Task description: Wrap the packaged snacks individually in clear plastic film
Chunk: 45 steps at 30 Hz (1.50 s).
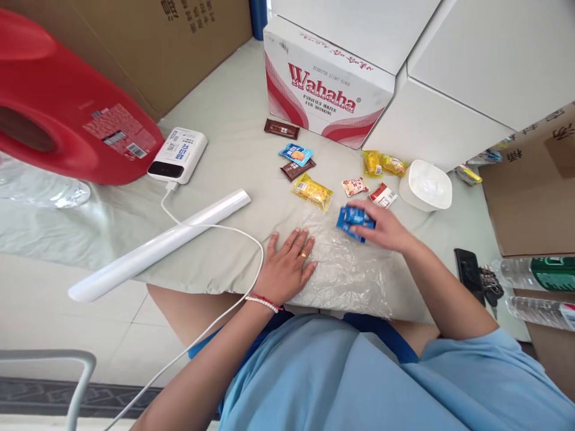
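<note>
My right hand grips a blue snack packet above a clear plastic bag spread on the cloth. Flat at the bag's left edge, my left hand rests with fingers stretched out. Beyond the hands lie a yellow wrapped snack, a light blue packet overlapping a brown packet, and another brown packet. Two small red-and-white packets, one cream and one redder, sit just past my right hand. Several yellow packets are by a white plastic tub.
A white light bar, a white power bank with a cable, and a large red jug are on the left. A Wahaha carton stands at the back. A phone, keys and bottles lie right.
</note>
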Motion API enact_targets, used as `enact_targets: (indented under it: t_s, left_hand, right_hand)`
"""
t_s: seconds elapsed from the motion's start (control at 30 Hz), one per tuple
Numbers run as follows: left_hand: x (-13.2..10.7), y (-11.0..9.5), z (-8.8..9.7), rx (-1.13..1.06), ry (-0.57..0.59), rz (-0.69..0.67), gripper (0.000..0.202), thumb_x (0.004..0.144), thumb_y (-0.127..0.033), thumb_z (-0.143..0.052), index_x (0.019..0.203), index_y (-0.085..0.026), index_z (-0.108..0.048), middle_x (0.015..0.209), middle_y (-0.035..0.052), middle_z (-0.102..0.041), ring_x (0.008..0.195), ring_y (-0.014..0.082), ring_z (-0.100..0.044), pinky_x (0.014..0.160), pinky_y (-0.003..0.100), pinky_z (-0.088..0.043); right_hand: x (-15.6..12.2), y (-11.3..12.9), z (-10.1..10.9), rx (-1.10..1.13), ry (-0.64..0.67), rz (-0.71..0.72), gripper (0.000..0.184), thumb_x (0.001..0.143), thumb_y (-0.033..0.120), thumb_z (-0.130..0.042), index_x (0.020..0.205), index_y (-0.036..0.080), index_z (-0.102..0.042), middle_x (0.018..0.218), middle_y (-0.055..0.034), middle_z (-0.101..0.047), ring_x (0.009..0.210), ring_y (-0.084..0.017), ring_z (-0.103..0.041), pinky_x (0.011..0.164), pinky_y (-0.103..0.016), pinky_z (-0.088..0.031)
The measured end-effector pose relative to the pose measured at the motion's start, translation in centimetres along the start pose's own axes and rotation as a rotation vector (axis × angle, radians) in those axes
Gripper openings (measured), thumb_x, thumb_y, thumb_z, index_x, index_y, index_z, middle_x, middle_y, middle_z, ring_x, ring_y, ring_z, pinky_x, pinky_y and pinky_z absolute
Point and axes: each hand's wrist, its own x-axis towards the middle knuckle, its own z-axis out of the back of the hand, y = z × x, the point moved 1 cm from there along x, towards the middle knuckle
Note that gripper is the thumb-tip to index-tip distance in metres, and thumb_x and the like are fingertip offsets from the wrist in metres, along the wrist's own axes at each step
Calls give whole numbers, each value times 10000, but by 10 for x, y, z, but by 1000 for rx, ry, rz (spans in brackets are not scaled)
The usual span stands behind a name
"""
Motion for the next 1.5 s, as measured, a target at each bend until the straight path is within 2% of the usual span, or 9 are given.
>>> enact_targets:
  t_s: [0.13, 0.3, 0.47, 0.63, 0.97, 1.13, 1.23, 1.37, 1.5]
  left_hand:
    - [-1, -1, 0, 22, -7, 6, 553, 1065, -454, -409, 1568, -234, -475, 1672, 112, -398, 1560, 314, -357, 1277, 658, -136]
    - [0, -2, 0, 37, -16, 8, 547, 1060, -455, -412, 1567, -261, -478, 1669, 101, -408, 1558, 312, -361, 1280, 637, -156]
    - [0, -2, -3, 55, -18, 11, 554, 1064, -455, -393, 1568, -238, -474, 1670, 108, -405, 1559, 308, -360, 1276, 642, -163]
    - [-1, -1, -5, 60, -34, -4, 559, 1061, -446, -394, 1566, -221, -478, 1665, 128, -408, 1555, 313, -367, 1269, 657, -170]
    - [-1, 1, -4, 3, -62, 3, 557, 1047, -444, -425, 1563, -240, -475, 1642, 152, -446, 1525, 325, -419, 1251, 660, -212]
    - [-10, 14, 10, -128, -178, -21, 620, 1039, -453, -442, 1604, -207, -376, 1680, 190, -366, 1570, 325, -335, 1239, 593, -308]
    - [-28, 14, 22, -166, -235, -186, 665, 1010, -444, -532, 1611, -232, -342, 1650, 177, -422, 1581, 314, -314, 1278, 582, -244]
    - [-53, 14, 21, -160, -29, -452, 673, 948, -481, -652, 1544, -240, -454, 1612, 166, -486, 1532, 310, -412, 1291, 574, -236]
    - [-59, 22, 14, -185, 127, -390, 305, 988, -236, -530, 1248, -214, -689, 1556, 143, -560, 1499, 270, -470, 1277, 546, -305]
  right_hand:
    - [-46, 10, -42, -92, 145, 7, 581, 948, 395, -663, 1487, 224, -528, 1304, -154, -664, 1159, -329, -613, 1038, -529, -499]
    - [-65, 5, -64, -76, -44, -101, 762, 931, 388, -698, 1603, 231, -373, 1426, -153, -620, 1264, -328, -565, 1086, -532, -471]
    - [-66, 13, -68, -143, -73, -139, 555, 938, 332, -687, 1466, 217, -560, 1381, -134, -658, 1250, -315, -574, 1088, -499, -458]
    - [-64, 28, -68, -283, 28, -219, 578, 940, 243, -663, 1502, 208, -532, 1420, -144, -627, 1283, -341, -528, 1067, -515, -446]
    - [-74, 36, -76, -253, 32, -174, 639, 929, 244, -682, 1536, 247, -482, 1450, -145, -576, 1343, -342, -496, 1140, -540, -406]
    - [-110, 37, -57, -105, -93, -50, 714, 969, 401, -669, 1605, 286, -365, 1568, -155, -460, 1449, -334, -431, 1188, -571, -396]
    - [-152, 39, -48, -30, -98, 7, 637, 989, 445, -645, 1570, 314, -421, 1518, -146, -513, 1422, -319, -472, 1166, -559, -447]
    - [-207, 31, -63, -44, -27, -32, 640, 922, 402, -740, 1513, 313, -510, 1538, -147, -510, 1437, -351, -458, 1153, -604, -468]
    - [-231, 16, -81, -43, -113, -79, 388, 977, 234, -606, 1349, 327, -666, 1468, -127, -589, 1372, -327, -528, 1112, -611, -504]
